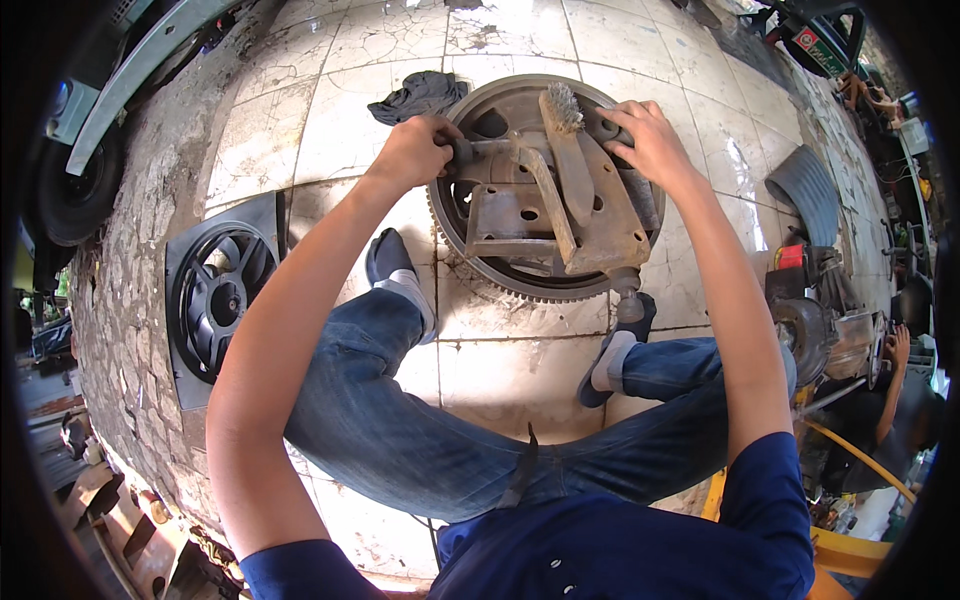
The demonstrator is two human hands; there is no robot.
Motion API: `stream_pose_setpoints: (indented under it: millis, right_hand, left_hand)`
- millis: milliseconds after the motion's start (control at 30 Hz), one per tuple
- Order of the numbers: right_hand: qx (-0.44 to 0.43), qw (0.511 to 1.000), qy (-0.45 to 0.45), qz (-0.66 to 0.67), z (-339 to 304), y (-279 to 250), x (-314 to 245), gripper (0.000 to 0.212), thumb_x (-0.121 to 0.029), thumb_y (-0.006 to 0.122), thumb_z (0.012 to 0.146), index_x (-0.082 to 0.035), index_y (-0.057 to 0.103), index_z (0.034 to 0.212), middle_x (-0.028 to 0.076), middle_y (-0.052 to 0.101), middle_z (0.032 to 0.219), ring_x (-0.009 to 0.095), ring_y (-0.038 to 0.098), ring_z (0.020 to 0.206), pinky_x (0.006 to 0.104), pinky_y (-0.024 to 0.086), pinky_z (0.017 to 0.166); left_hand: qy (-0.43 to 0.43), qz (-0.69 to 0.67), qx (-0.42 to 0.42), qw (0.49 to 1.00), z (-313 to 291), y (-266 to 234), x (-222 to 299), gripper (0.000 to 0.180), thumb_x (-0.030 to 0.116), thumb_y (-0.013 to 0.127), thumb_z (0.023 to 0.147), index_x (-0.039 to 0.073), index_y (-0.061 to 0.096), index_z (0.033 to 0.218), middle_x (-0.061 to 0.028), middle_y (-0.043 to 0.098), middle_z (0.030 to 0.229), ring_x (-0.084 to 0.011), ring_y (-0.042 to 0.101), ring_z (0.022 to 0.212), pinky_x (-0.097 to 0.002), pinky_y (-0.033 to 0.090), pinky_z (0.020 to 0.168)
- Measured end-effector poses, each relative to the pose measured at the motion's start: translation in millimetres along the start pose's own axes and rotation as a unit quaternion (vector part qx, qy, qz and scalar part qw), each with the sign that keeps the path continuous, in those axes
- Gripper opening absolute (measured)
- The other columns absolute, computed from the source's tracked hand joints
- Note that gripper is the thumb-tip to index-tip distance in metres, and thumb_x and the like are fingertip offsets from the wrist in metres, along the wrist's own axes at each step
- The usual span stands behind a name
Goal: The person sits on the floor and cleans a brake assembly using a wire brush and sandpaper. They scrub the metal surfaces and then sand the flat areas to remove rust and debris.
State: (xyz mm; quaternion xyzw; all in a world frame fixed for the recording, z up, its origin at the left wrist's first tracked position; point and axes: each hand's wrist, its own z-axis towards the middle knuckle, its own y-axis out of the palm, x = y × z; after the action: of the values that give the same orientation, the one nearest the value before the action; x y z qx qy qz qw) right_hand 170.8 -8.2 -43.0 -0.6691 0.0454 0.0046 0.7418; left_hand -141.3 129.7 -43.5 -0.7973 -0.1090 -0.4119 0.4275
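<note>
A rusty suspension control arm (pixel 625 235) lies over a toothed flywheel (pixel 445 225) on the floor in front of me. Its ball joint (pixel 628 300) points toward me at the lower right. On its plate rests a wire brush (pixel 570 165) with a wooden handle, bristles facing away. My left hand (pixel 415 152) is closed round the bushing at the arm's far left end. At the other bushing, on the far right, my right hand (pixel 648 143) grips with thumb and fingers. The brush is touched by neither hand.
A dark cloth (pixel 420 95) lies beyond the flywheel. To the left is a black radiator fan (pixel 225 290); to the right, a curved ribbed grey piece (pixel 805 195) and a greasy mechanical assembly (pixel 805 325). Another person's hand (pixel 898 345) shows at the far right.
</note>
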Motion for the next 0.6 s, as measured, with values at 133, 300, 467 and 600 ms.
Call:
stream_pose_setpoints:
  millis: [133, 300, 467, 600]
  right_hand:
    - [0.014, 1.000, 0.006, 0.017, 0.0, 3.6, 1.5, 0.045, -0.023, 0.074, 0.084, -0.016, 0.064, 0.128, 0.002, 0.061, 0.123, 0.027, 0.052, 0.113, 0.0395, 0.048, 0.104]
    - [0.047, 0.998, -0.001, 0.028, -3.4, 11.1, 5.8, 0.041, -0.024, 0.073, 0.086, -0.016, 0.065, 0.125, 0.003, 0.062, 0.121, 0.027, 0.052, 0.113, 0.0397, 0.048, 0.101]
    - [0.162, 0.972, 0.068, 0.156, -9.2, 25.1, -0.5, 0.039, -0.027, 0.071, 0.089, -0.012, 0.065, 0.124, 0.011, 0.063, 0.118, 0.030, 0.056, 0.113, 0.0400, 0.046, 0.099]
    - [0.221, 0.917, 0.169, 0.285, -11.4, 39.2, -14.0, 0.040, -0.029, 0.070, 0.090, -0.009, 0.065, 0.124, 0.015, 0.064, 0.114, 0.031, 0.058, 0.113, 0.0404, 0.046, 0.099]
  left_hand:
    - [-0.007, -0.073, 0.011, 0.997, -2.2, 3.0, -3.5, 0.026, 0.002, 0.059, 0.090, 0.001, 0.065, 0.115, -0.0147, 0.070, 0.103, -0.0189, 0.072, 0.076, -0.0299, 0.059, 0.070]
    - [0.059, 0.052, 0.053, 0.995, 1.0, 11.4, -0.4, 0.024, 0.001, 0.058, 0.091, -0.001, 0.061, 0.114, -0.0145, 0.069, 0.102, -0.0205, 0.073, 0.080, -0.0301, 0.061, 0.068]
    - [0.044, -0.004, 0.047, 0.998, 1.5, 11.8, -0.1, 0.025, 0.002, 0.058, 0.091, -0.002, 0.059, 0.116, -0.0161, 0.067, 0.107, -0.0211, 0.072, 0.083, -0.0314, 0.062, 0.070]
    - [-0.012, -0.098, -0.005, 0.995, -6.4, 5.2, 5.9, 0.031, 0.003, 0.059, 0.092, -0.005, 0.057, 0.122, -0.0180, 0.062, 0.119, -0.0219, 0.071, 0.090, -0.0294, 0.061, 0.078]
